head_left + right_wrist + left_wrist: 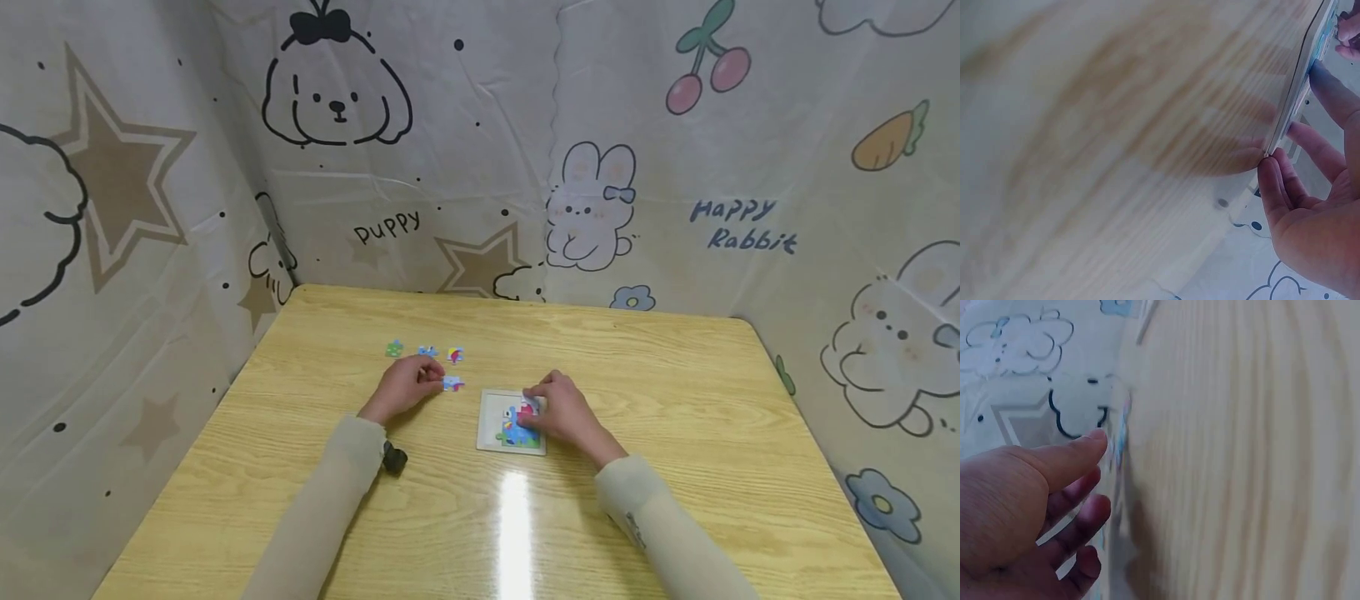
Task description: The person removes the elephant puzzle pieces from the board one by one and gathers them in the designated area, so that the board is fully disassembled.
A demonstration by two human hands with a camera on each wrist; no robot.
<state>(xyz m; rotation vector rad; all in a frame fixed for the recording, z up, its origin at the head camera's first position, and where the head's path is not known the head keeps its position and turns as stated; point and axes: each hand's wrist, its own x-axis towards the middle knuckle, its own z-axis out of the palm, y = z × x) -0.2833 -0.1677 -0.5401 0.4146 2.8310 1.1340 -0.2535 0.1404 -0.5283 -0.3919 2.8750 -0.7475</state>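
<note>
In the head view my left hand (408, 385) has its thumb and fingertips right at the left edge of a jigsaw piece (453, 383), blue and white with some pink. The left wrist view shows the thumb and index finger apart, with the blurred piece (1120, 434) just beyond the tips. My right hand (566, 412) reaches over the right side of a pale puzzle tray (491, 417). Its thumb (1329, 87) and index finger touch the partly assembled jigsaw (519, 433), while the other fingertips rest at the tray's edge. The hand hides part of the picture.
Above the left hand lie a green jigsaw piece (394, 349), a blue one (427, 351) and a colourful one (455, 355). A small black object (393, 459) sits at the left sleeve cuff. Patterned curtains (480, 167) stand behind the wooden table (660, 375) and at its sides.
</note>
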